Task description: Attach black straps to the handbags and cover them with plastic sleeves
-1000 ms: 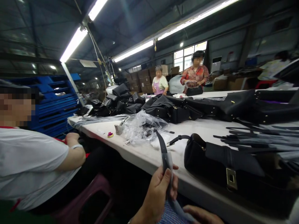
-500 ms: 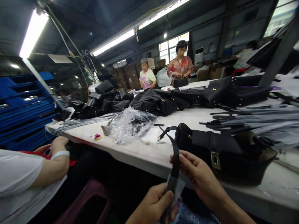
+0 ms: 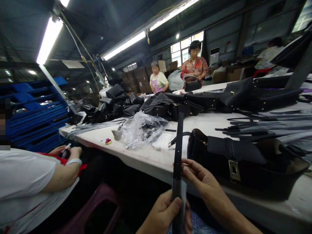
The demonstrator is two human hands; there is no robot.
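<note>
A black strap with small holes stands nearly upright before me, its free end at the top. My left hand is closed around its lower part, where clear plastic film wraps it. My right hand has its thumb and fingertips pinched at the strap's right edge, just above the film; the fingertips are partly hidden. Behind the strap, a short buckled strap extends from a black handbag with a gold-coloured clasp, lying on the white table.
Crumpled clear plastic and a pink-and-yellow tape roll lie left on the table. Black bags are heaped behind; film-wrapped straps lie right. A co-worker in a white shirt sits at left; others stand across the table.
The strap's upper part has gone from curving toward the buckle to standing straight up, showing its holes. Both hands keep their hold. The whole view has shifted slightly.
</note>
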